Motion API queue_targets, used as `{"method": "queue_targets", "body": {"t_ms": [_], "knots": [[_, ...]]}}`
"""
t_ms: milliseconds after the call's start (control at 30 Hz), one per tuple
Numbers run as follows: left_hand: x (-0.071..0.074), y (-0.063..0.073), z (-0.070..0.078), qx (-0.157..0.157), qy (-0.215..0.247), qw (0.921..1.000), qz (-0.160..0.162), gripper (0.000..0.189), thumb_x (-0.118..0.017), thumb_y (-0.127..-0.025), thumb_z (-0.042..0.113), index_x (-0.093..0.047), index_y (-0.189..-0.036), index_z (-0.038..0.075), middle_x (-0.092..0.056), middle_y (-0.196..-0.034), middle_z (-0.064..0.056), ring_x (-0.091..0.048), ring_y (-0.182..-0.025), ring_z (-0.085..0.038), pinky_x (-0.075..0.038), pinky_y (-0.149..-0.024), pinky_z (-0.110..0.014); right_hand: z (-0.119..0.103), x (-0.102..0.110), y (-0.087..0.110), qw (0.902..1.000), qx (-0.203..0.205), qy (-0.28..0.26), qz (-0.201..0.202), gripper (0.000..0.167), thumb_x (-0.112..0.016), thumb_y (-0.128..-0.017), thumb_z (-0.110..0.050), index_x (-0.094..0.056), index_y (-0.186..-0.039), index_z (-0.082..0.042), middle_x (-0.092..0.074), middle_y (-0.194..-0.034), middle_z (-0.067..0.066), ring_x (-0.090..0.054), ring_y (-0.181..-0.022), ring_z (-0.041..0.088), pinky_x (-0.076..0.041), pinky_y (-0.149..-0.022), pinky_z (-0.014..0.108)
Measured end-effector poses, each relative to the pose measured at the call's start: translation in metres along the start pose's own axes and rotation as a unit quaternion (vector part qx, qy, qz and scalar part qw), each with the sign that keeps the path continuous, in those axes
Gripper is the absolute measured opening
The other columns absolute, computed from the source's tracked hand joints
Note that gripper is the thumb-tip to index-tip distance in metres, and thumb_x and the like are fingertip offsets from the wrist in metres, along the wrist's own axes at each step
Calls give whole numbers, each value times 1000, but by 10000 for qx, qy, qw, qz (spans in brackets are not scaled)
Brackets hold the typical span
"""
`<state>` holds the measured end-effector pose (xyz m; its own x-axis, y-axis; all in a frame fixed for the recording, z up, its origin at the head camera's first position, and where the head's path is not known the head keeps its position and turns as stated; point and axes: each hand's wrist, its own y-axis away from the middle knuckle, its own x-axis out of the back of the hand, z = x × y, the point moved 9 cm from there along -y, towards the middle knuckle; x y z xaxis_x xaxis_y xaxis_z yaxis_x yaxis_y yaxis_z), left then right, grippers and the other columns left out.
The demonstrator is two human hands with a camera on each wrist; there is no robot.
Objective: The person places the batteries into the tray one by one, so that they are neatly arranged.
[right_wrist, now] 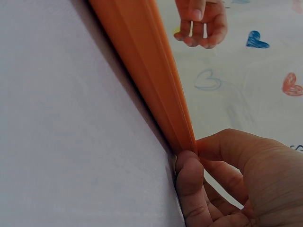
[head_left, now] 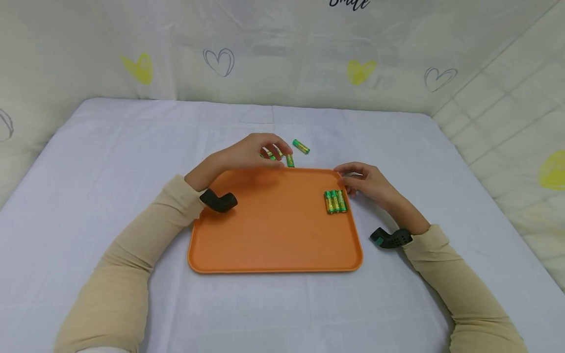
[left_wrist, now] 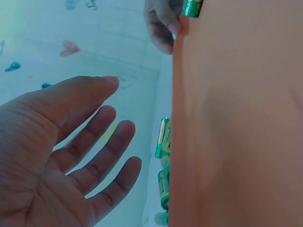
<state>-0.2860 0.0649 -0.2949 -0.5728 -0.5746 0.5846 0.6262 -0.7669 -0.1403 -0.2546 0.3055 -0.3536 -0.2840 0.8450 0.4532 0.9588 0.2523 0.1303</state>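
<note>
An orange tray (head_left: 265, 235) lies on the white-covered table. Three green-and-gold batteries (head_left: 336, 202) lie side by side near its right edge. My left hand (head_left: 253, 151) hovers over the tray's far edge, fingers spread and loosely bent, with nothing in its grasp in the left wrist view. Below and beyond that hand are several more batteries (left_wrist: 163, 189), partly hidden by the fingers and the tray rim. One loose battery (head_left: 301, 146) lies farther back. At the tray's far right corner, my right hand (head_left: 364, 182) pinches the rim between thumb and fingers.
A white cloth (head_left: 110, 142) covers the table. Behind it hangs a pale curtain (head_left: 287, 59) printed with hearts. Each wrist wears a dark camera band, the left camera (head_left: 218, 201) hanging over the tray's left side.
</note>
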Motion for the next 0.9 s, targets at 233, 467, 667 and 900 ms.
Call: {"method": "queue_targets", "body": {"t_ms": [233,467,667,900], "knots": [[16,6,-14,263,-260,9993,-61,40,-74,-88,13,-62,-124,4,-63,-123,-11,-61,-105,-20,-48,-93,-37,-1,0,-1,10000,-21,4,4,39,-62,-96,-16,-55,-130,1,-59,-112,3,-55,-69,9,-49,-62,20],[31,13,-38,564,-443,9974,98,42,-75,-86,11,-61,-125,3,-63,-120,-12,-63,-106,-23,-50,-92,-40,0,-1,-2,10000,11,-5,-50,40,-62,-96,-17,-55,-131,2,-60,-111,1,-55,-69,9,-49,-62,21],[39,16,-48,625,-402,9971,189,43,-74,-86,9,-60,-126,1,-62,-122,-16,-62,-108,-26,-49,-94,-42,-1,-1,-2,9999,75,-19,-78,39,-62,-96,-16,-55,-130,2,-63,-105,-3,-55,-68,9,-49,-62,21],[44,20,-56,772,-377,9958,312,44,-74,-87,12,-59,-126,0,-59,-126,-16,-56,-116,-30,-46,-98,-46,-2,-1,-2,10000,44,0,-49,39,-63,-96,-16,-55,-130,2,-63,-103,-3,-55,-67,10,-49,-61,21]]}}
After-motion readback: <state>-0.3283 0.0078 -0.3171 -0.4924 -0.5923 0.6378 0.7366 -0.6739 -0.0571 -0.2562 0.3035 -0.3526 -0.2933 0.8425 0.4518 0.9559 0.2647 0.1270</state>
